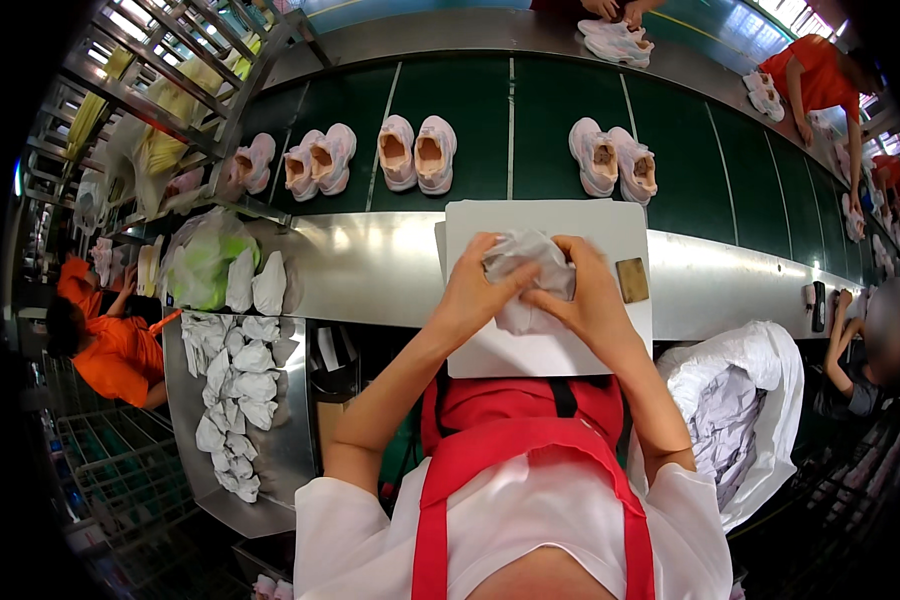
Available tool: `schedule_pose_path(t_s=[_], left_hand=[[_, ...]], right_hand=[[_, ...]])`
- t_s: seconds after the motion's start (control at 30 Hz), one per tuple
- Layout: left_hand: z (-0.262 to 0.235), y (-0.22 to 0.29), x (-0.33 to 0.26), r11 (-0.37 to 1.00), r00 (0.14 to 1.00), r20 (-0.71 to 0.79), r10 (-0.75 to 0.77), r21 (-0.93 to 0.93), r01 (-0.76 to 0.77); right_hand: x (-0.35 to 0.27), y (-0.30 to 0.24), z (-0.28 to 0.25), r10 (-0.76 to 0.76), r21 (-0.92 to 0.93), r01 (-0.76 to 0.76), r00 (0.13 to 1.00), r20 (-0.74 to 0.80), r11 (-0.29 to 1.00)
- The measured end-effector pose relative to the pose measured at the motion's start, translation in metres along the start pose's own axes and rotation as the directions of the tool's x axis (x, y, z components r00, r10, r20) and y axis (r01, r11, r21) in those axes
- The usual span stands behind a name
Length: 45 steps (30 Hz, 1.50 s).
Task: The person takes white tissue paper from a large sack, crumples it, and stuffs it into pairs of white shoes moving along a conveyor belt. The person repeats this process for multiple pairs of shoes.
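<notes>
A person in a red apron presses crumpled white paper between two bare hands over a white board. The thin sheet could tear if squeezed hard, or spring loose if the grip slackens on one side; its flap, trailing toward 6 o'clock, looks likeliest to escape. A wide swing of the right hand could also knock the brown block, just beside it at 3 o'clock from the paper.

The left hand is curled and clamped on the paper, thumb across its upper face. The right hand is likewise closed around the opposite side, its fingertips blurred. Whether the paper touches the board cannot be told. White wads fill a steel tray at 8 o'clock; a sack of paper stands at 4.
</notes>
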State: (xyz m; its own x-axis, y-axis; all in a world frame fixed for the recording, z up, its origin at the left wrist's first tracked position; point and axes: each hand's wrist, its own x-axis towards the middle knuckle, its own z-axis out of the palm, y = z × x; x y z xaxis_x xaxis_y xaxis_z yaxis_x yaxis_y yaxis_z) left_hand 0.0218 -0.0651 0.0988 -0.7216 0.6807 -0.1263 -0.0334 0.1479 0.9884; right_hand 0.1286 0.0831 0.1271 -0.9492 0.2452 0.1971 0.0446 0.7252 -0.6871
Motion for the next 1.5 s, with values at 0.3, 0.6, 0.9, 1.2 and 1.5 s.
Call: schedule_pose_path(t_s=[0.3,0.6,0.9,1.2,1.5], left_hand=[[-0.002,-0.018,0.023,0.941,0.855,-0.432,0.286,-0.044,-0.337],[-0.034,-0.041,0.059,0.652,0.98,-0.191,0.062,-0.736,-0.185],[-0.048,-0.061,0.112,0.692,0.982,-0.173,-0.074,-0.718,-0.075],[-0.157,-0.139,0.224,0.34,0.919,-0.317,0.236,0.913,0.228],[-0.124,-0.172,0.277,0.435,0.951,-0.283,0.122,0.877,0.205]], right_hand=[[0.016,-0.022,0.047,0.094,0.306,-0.111,0.993,0.071,0.945],[0.043,-0.022,0.055,0.129,0.319,-0.189,0.971,0.201,0.929],[0.077,0.013,0.101,0.107,0.411,-0.128,0.991,0.074,0.902],[0.082,0.046,0.084,0.394,0.327,-0.404,0.914,0.1,0.854],[0.08,0.084,0.079,0.471,0.018,-0.47,0.881,-0.048,0.882]])
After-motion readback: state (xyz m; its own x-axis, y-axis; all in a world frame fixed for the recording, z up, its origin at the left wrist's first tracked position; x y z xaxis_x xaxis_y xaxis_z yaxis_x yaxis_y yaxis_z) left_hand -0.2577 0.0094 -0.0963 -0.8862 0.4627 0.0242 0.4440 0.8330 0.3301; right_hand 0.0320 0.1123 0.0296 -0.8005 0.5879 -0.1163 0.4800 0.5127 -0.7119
